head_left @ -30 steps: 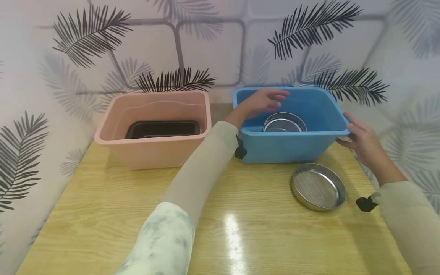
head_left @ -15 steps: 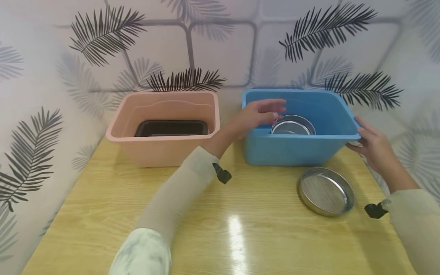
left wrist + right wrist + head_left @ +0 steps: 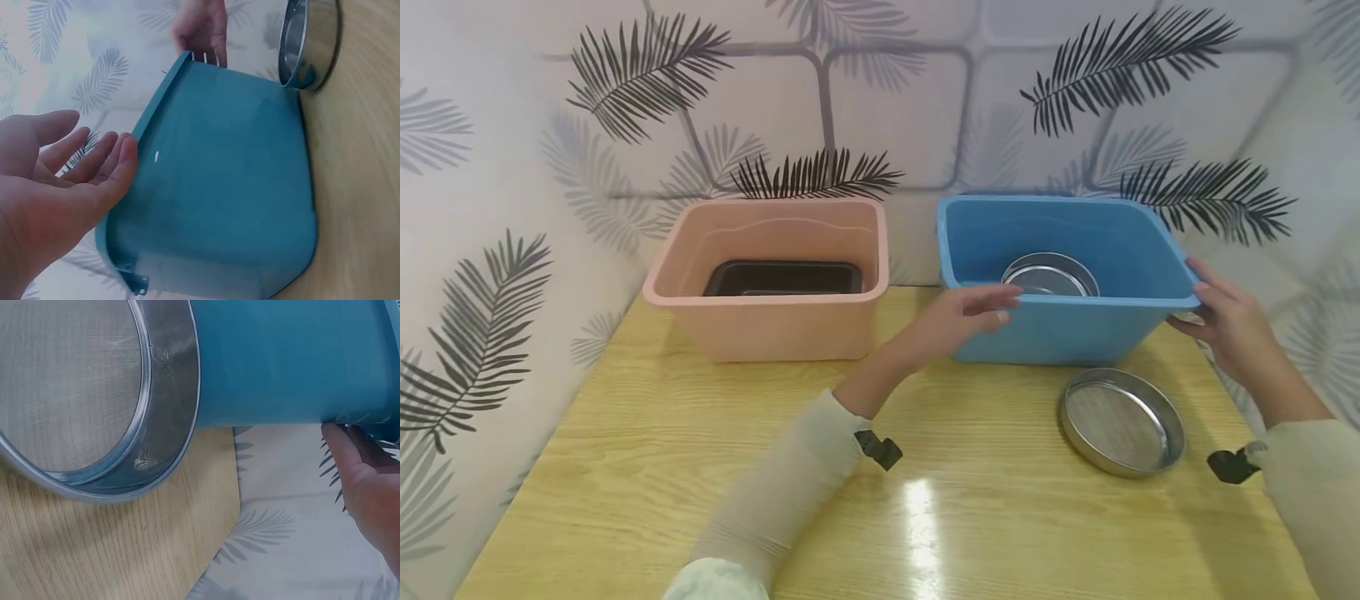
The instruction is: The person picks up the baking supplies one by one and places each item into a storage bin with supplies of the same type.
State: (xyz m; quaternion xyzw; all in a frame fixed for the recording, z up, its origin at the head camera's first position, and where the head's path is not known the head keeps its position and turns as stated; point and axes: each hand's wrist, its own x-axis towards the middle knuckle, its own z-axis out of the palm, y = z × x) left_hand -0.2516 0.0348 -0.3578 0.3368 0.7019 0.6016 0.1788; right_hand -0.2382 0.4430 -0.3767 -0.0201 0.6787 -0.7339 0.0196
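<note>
A blue plastic bin (image 3: 1075, 333) stands at the back right of the table, with a round metal sieve (image 3: 1051, 283) inside it, partly hidden by the front wall. My left hand (image 3: 951, 323) is in front of the bin's near rim, its fingers loosely extended and nothing in them; the left wrist view shows the hand (image 3: 62, 194) beside the rim. At the bin's right end, my right hand (image 3: 1234, 325) holds the rim, fingers at the edge and thumb below. Another round sieve (image 3: 1123, 423) with a mesh bottom lies on the table, just in front of the bin.
A pink bin (image 3: 775, 329) stands to the left of the blue one, with a dark rectangular tray (image 3: 786, 277) inside. Both bins rest on a wooden table (image 3: 700, 442) against a leaf-patterned wall (image 3: 895, 117). The table's right edge runs close to the right arm.
My left hand has come out from over the blue bin, back toward me. My right hand stays on the bin's rim. The head view has shifted slightly.
</note>
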